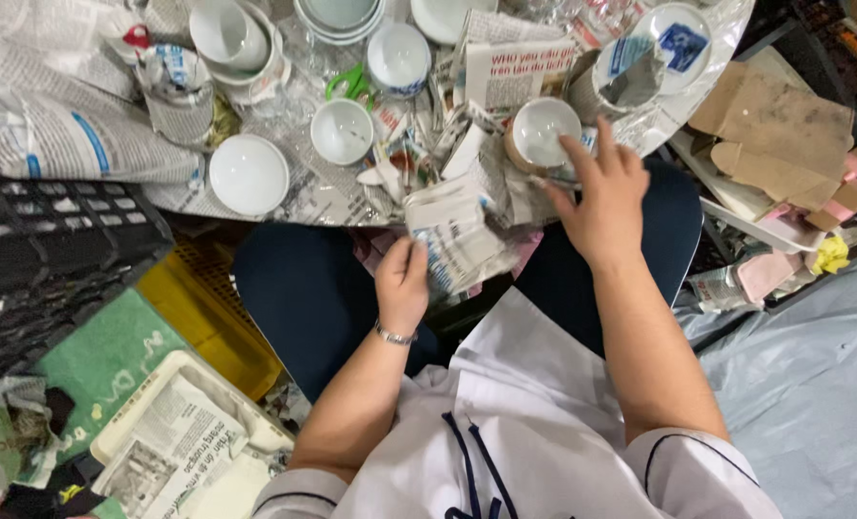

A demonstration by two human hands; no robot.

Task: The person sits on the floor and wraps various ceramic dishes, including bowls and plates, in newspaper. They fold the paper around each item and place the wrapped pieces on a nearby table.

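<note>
Head view looked straight down on a round worktop [707, 58] covered in newspaper and crowded with white crockery. A black plastic crate [53, 250] stood off to the person's left, with a yellow crate [207, 317] just beside it on the floor. Flattened cardboard [774, 135] lay to the right of the worktop. On the worktop sat a white bowl [248, 174], upside down, near the front edge, and a smaller white cup [342, 131] stood upright just behind it. The left hand [402, 284] was closed on a crumpled sheet of newspaper [457, 235] that hung over the worktop's front edge above the lap. The right hand [603, 197] was spread open, its fingertips touching the rim of a small white cup [542, 130] that sat partly wrapped in paper.
</note>
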